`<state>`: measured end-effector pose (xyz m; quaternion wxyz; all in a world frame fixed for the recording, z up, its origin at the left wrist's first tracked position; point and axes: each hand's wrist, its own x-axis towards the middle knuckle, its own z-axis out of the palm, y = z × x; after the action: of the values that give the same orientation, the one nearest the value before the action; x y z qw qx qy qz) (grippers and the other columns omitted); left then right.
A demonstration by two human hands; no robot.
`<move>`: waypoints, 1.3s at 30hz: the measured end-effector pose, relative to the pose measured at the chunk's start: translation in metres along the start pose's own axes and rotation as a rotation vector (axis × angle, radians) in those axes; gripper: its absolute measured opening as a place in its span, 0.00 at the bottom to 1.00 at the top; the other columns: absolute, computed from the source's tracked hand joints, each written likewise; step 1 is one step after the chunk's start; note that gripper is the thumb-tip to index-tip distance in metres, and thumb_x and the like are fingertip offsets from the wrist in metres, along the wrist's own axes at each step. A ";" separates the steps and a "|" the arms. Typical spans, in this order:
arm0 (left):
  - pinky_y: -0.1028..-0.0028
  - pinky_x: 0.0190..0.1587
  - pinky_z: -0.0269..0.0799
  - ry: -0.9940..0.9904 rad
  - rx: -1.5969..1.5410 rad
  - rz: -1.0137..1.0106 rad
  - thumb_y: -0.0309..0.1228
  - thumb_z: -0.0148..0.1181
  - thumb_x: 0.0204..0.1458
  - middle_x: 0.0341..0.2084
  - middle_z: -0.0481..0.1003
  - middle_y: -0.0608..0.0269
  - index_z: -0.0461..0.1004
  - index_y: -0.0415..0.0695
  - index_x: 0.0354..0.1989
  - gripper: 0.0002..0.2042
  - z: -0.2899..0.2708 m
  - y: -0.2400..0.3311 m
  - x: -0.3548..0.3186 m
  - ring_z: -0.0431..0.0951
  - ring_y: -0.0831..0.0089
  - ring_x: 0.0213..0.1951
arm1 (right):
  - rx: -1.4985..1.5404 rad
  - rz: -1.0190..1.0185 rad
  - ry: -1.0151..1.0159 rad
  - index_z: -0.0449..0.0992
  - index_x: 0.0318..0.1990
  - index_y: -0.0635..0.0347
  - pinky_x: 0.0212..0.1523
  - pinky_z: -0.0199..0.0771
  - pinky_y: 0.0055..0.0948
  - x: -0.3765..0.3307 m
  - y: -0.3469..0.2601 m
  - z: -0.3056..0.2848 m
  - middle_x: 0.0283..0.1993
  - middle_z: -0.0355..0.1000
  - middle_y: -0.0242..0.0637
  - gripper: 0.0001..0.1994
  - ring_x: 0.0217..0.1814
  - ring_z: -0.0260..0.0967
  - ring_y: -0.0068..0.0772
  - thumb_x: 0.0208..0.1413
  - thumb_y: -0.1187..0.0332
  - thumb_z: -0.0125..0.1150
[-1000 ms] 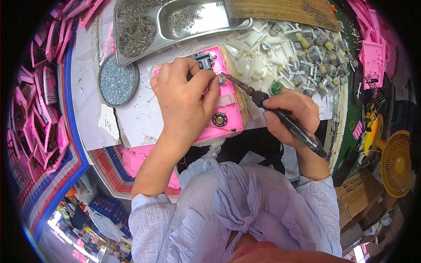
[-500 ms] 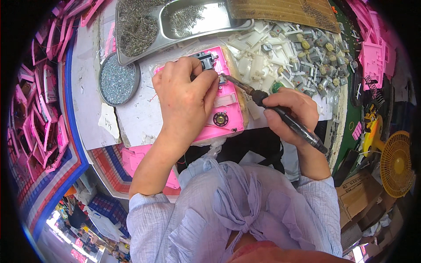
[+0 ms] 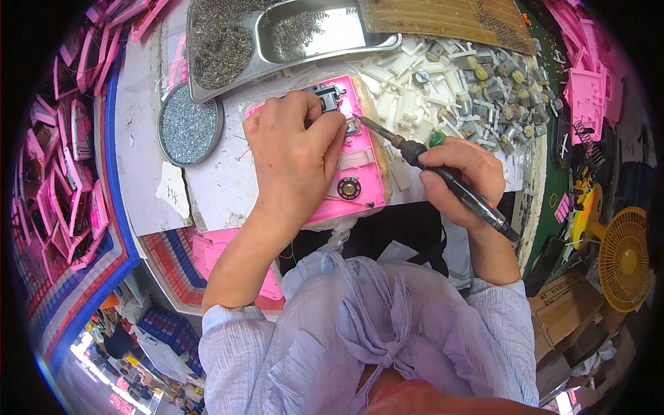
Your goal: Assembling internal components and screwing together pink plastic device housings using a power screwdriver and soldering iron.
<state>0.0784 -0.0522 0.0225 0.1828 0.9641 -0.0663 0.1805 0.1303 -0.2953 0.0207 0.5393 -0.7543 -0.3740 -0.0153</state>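
A pink plastic housing [image 3: 373,173] lies in front of me, with a round black speaker [image 3: 348,187] in its near part and a dark grey part [image 3: 330,98] in its far part. My left hand [image 3: 294,142] rests over the housing's left side. Its thumb and fingers are pinched together beside the grey part, and they hide whatever is between them. My right hand [image 3: 467,176] grips the black handle of a soldering iron [image 3: 449,181]. The iron's metal tip points left, close to a small metal piece [image 3: 353,126] in the housing, just right of my left fingertips; contact is unclear.
Behind the housing stands a metal tray [image 3: 332,38] of small springs. A round dish [image 3: 190,128] of tiny metal pieces sits left. White plastic parts [image 3: 408,83] and small motors [image 3: 508,79] pile up at the right. A yellow fan [image 3: 626,252] stands far right.
The soldering iron's tip has shifted very slightly up and to the right, along with my right hand. My left hand keeps its pinch in nearly the same spot.
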 end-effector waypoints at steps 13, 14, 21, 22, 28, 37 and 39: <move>0.59 0.48 0.72 -0.070 -0.001 -0.134 0.34 0.73 0.49 0.41 0.76 0.52 0.74 0.42 0.50 0.22 -0.039 -0.039 -0.031 0.77 0.53 0.45 | -0.017 -0.002 0.127 0.80 0.41 0.64 0.25 0.65 0.26 -0.012 0.003 -0.014 0.26 0.74 0.38 0.12 0.22 0.68 0.30 0.47 0.76 0.71; 0.60 0.44 0.73 -0.153 0.000 -0.217 0.33 0.72 0.51 0.39 0.77 0.52 0.74 0.42 0.50 0.20 -0.042 -0.042 -0.044 0.78 0.54 0.42 | -0.001 0.017 0.133 0.80 0.41 0.65 0.26 0.65 0.25 -0.015 0.004 -0.013 0.28 0.75 0.39 0.12 0.24 0.69 0.28 0.48 0.76 0.71; 0.69 0.31 0.74 0.006 -0.029 -0.148 0.24 0.69 0.52 0.32 0.79 0.55 0.80 0.40 0.35 0.05 -0.050 -0.038 -0.044 0.80 0.63 0.29 | 0.024 -0.001 0.168 0.80 0.45 0.67 0.34 0.73 0.23 -0.003 -0.009 0.001 0.34 0.79 0.40 0.13 0.33 0.76 0.28 0.51 0.77 0.70; 0.69 0.32 0.75 0.100 -0.102 -0.162 0.25 0.69 0.51 0.33 0.79 0.55 0.80 0.40 0.34 0.05 -0.044 -0.038 -0.039 0.81 0.63 0.30 | 0.055 0.049 0.186 0.80 0.46 0.67 0.36 0.74 0.23 0.000 -0.014 0.006 0.36 0.79 0.40 0.13 0.34 0.76 0.27 0.51 0.78 0.70; 0.80 0.34 0.79 0.201 -1.101 -0.672 0.19 0.65 0.58 0.35 0.82 0.58 0.79 0.33 0.37 0.02 -0.007 -0.022 -0.026 0.81 0.82 0.31 | 0.269 0.181 0.119 0.78 0.54 0.62 0.44 0.76 0.25 0.033 -0.029 0.048 0.44 0.79 0.38 0.20 0.43 0.77 0.25 0.53 0.79 0.68; 0.81 0.36 0.80 0.113 -1.352 -0.701 0.21 0.64 0.60 0.33 0.81 0.57 0.75 0.33 0.42 0.06 -0.008 -0.030 -0.028 0.83 0.77 0.33 | 0.294 0.178 0.071 0.75 0.57 0.59 0.45 0.78 0.29 0.078 -0.017 0.096 0.40 0.78 0.39 0.22 0.43 0.79 0.33 0.53 0.77 0.65; 0.80 0.36 0.80 0.139 -1.352 -0.716 0.20 0.64 0.60 0.32 0.81 0.58 0.76 0.34 0.41 0.05 -0.009 -0.029 -0.027 0.83 0.78 0.32 | 0.270 0.142 0.088 0.75 0.57 0.58 0.45 0.78 0.30 0.079 -0.018 0.099 0.41 0.78 0.40 0.22 0.42 0.79 0.34 0.53 0.79 0.66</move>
<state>0.0562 -0.0201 0.0108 0.7837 0.5918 0.1657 0.0905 0.1386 -0.1678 0.0274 0.6514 -0.6981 -0.2944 0.0400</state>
